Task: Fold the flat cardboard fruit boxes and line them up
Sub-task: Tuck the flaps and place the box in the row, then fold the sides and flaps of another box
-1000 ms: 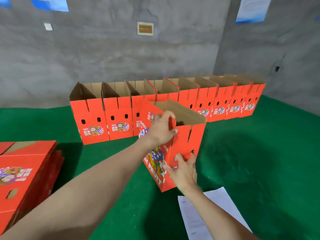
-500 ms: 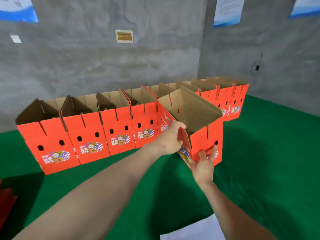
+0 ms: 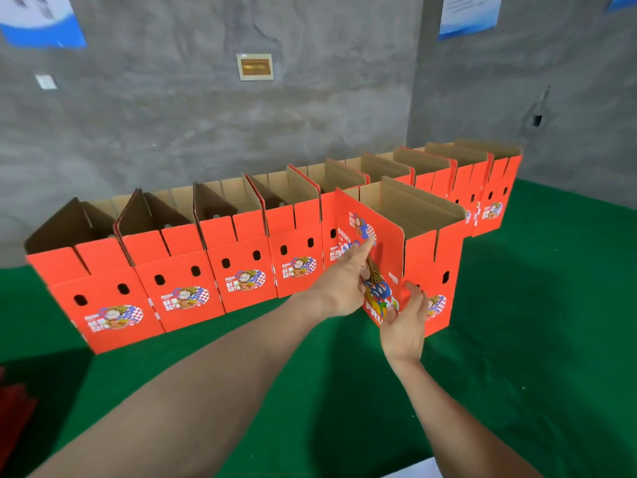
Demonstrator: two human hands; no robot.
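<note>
The open-topped red cardboard fruit box point(image 3: 422, 260) stood on the green mat point(image 3: 524, 339), just in front of the row of red folded boxes point(image 3: 241, 270). The left hand point(image 3: 344, 281) lay with straight fingers on its printed side. The right hand point(image 3: 405, 322) was open and relaxed at its lower front corner.

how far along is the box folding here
Done: a row of folded boxes stands along the wall. In hand: a loose box sits in front of the row, left hand and right hand on it. Left: lining it up, plus perhaps the blurred red pile at the left edge.
</note>
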